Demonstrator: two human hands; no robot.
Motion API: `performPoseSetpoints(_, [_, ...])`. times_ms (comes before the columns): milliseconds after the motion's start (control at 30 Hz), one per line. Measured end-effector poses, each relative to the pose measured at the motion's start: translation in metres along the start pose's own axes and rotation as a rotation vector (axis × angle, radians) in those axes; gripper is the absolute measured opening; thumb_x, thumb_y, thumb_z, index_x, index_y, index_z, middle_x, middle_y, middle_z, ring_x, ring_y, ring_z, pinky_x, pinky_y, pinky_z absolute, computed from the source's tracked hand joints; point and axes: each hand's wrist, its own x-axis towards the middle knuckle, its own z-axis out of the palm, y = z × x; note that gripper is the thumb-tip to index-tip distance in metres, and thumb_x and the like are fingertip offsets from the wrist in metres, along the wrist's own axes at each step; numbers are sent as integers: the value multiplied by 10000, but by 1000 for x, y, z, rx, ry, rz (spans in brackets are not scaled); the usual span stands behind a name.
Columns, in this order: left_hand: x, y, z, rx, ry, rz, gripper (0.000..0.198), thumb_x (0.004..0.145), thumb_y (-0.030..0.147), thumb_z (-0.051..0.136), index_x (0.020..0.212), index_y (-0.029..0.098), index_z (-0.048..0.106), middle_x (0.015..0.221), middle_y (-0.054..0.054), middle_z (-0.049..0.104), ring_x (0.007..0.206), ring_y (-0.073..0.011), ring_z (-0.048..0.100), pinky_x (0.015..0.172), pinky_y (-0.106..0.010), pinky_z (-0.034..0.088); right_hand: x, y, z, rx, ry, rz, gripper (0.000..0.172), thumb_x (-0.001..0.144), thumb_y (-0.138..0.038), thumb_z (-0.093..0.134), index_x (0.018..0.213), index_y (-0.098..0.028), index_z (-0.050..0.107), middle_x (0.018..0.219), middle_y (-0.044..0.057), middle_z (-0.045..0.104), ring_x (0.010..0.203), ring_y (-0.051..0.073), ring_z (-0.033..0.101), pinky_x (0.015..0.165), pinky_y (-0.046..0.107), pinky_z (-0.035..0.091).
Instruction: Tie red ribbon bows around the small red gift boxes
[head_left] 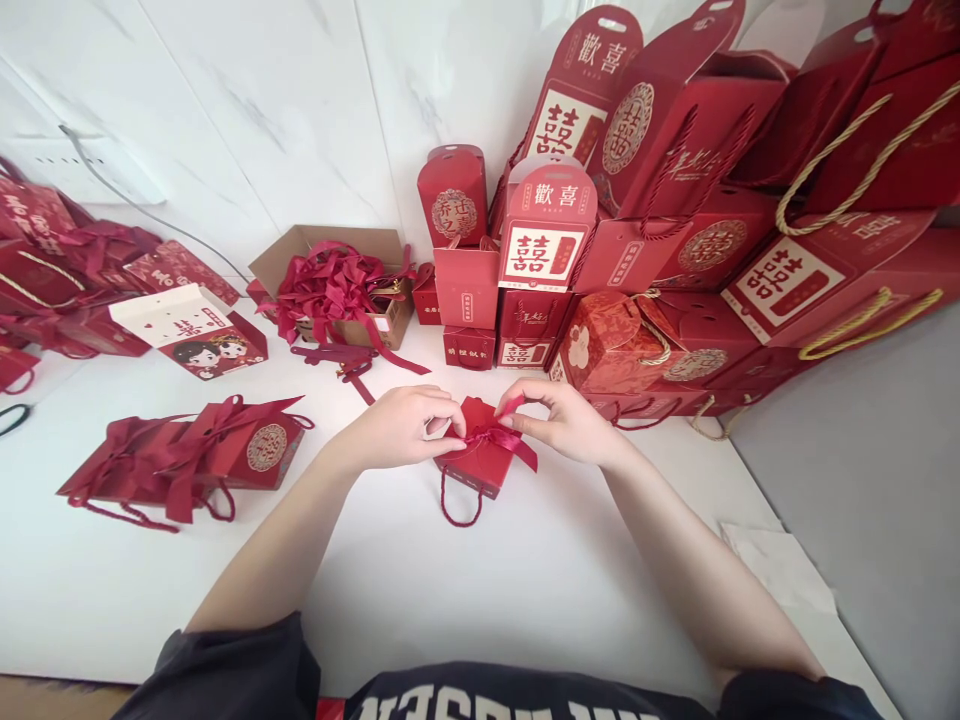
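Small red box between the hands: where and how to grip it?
Probably by the cord handle, from the person's side: its loop juts out from the near side of the box, clear of the ribbon that the left hand and right hand pinch.

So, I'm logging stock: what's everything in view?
Gift box: one, red, centre
Bow: one, crimson, on it
Tied boxes: two, red, left
Cartoon box: one, red, cream, back left
Carton: one, brown, back centre
Ribbons: many, crimson, in and around carton
Stacked boxes: many, mostly red, back right
Packages: several, red, far left
Wall: one, white, back
Socket strip: one, white, wall
Cable: one, grey, wall
Loop: one, black, left edge
Paper: count unclear, white, right
Panel: one, grey, right
Table: one, white, underneath
Shirt: one, dark, bottom
Forearms: two, bare, bottom
Left grip: one, bare, at bow
Right grip: one, bare, at bow
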Motion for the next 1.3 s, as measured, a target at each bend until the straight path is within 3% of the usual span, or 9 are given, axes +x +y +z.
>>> performPoseSetpoints(200, [0, -4, 3, -136, -76, -118, 160, 839, 330, 610, 809, 194, 688, 541, 61, 372, 501, -79, 331, 530, -208, 311, -16, -7, -13, -107, -169, -26, 71, 865, -221, 620, 877, -203, 688, 893, 38, 674, 830, 180, 635, 784, 314, 496])
performPoseSetpoints(333, [1, -8, 5, -213, -80, -144, 251, 837, 412, 608, 794, 170, 658, 538, 61, 369, 503, -79, 305, 506, -212, 285, -22, -9, -17, -159, -287, -52, 152, 842, -118, 584, 907, -218, 678, 899, 21, 669, 809, 167, 624, 757, 296, 493])
performPoseSetpoints(500, [3, -14, 8, -277, -81, -209, 205, 836, 363, 591, 783, 165, 588, 543, 65, 391, 519, -81, 299, 504, -210, 266, -24, -6, -15, -242, -356, -65, 233, 803, -46, 563, 892, -228, 678, 891, 8, 679, 779, 160, 622, 740, 281, 484])
performPoseSetpoints(633, [4, -13, 6, -390, -90, -206, 195, 842, 350, 584, 819, 158, 605, 547, 64, 375, 524, -81, 310, 508, -213, 275, -25, -1, -11, -309, -366, -60, 339, 721, 32, 545, 883, -237, 674, 869, -6, 677, 739, 157, 612, 700, 272, 474])
performPoseSetpoints(833, [2, -10, 3, -431, -196, -186, 209, 801, 369, 644, 816, 162, 632, 584, 65, 334, 517, -70, 302, 506, -208, 279, -26, -1, -6, -302, -351, -58, 368, 707, 48, 516, 875, -244, 666, 876, -11, 688, 776, 169, 629, 721, 280, 475])
performPoseSetpoints(1033, [1, -7, 1, -438, -130, -171, 232, 800, 363, 642, 724, 155, 572, 565, 62, 332, 516, -67, 281, 495, -215, 253, -26, -1, -5, -304, -349, -57, 356, 703, 44, 515, 866, -240, 655, 868, -12, 687, 765, 165, 627, 718, 273, 469])
performPoseSetpoints(1300, [3, -16, 13, -354, -83, -297, 186, 769, 245, 549, 643, 181, 428, 564, 55, 385, 520, -81, 327, 484, -212, 254, -27, -16, -8, -307, -277, -108, 287, 778, -5, 520, 907, -225, 651, 881, 17, 671, 794, 175, 617, 723, 286, 470])
